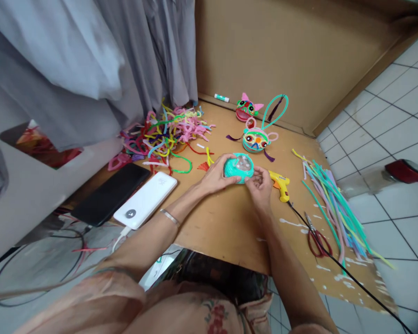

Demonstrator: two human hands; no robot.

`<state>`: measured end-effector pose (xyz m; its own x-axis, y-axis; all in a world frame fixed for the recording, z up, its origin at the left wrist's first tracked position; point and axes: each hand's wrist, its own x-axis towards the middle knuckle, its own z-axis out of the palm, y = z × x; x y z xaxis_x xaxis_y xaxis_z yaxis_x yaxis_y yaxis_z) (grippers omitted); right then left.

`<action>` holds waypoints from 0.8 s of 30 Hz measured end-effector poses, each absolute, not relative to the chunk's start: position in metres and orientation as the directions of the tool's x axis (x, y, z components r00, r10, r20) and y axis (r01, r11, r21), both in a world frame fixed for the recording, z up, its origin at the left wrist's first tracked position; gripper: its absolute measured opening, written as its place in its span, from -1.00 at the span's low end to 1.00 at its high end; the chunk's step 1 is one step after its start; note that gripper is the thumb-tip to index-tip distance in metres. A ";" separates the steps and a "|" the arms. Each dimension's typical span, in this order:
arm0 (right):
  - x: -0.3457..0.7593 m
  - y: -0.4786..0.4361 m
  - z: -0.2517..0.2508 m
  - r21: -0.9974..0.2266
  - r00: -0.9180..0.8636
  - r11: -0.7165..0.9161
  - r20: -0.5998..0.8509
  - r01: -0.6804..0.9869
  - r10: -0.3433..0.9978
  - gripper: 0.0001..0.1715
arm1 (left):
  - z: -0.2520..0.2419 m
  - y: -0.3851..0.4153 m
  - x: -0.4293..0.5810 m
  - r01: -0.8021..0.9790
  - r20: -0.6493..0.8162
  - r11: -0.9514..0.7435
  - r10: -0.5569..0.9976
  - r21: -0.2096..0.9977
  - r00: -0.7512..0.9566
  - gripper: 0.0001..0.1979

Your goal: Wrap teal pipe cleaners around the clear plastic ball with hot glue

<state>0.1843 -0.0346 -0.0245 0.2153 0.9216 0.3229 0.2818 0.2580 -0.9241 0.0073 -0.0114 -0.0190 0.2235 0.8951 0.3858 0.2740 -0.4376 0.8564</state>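
Note:
Both hands hold a round turquoise piece (234, 170) that looks wound from pipe cleaner, with a clear, shiny area on its upper right. My left hand (218, 175) wraps its left side, thumb along the front. At its right edge, the fingers of my right hand (259, 183) pinch the rim; whether a loose pipe cleaner end lies between them is too small to tell. Just right of that hand lies a yellow glue gun (281, 185). Behind the piece stands a turquoise animal-face figure (255, 140) with pink loops and purple tassels.
A tangled heap of pipe cleaners (174, 130) lies at back left, beside a black phone (111, 194) and white power bank (146, 199). Red-handled scissors (317, 241) and straight pipe cleaners (334, 204) lie right. A pink-eared figure (246, 109) and glue stick (222, 98) sit at the back.

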 end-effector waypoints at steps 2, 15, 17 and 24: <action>0.183 -0.035 -0.024 -0.919 0.211 0.261 0.329 0.294 0.920 -0.41 | -0.019 -0.012 0.007 0.283 0.387 -0.441 0.893 0.852 0.229 -0.28; 0.184 -0.037 -0.030 -0.774 0.166 0.352 0.500 0.527 0.850 -0.44 | -0.034 -0.005 0.012 0.194 0.387 -0.428 0.896 0.883 0.216 0.05; 0.183 -0.038 -0.030 -0.730 0.129 0.369 0.527 0.576 0.840 -0.48 | -0.035 -0.004 0.012 0.242 0.365 -0.419 0.900 0.875 0.239 0.03; 0.180 -0.039 -0.030 -0.654 0.080 0.405 0.580 0.639 0.810 -0.48 | -0.044 -0.001 0.012 0.219 0.441 -0.477 0.876 0.851 0.195 0.00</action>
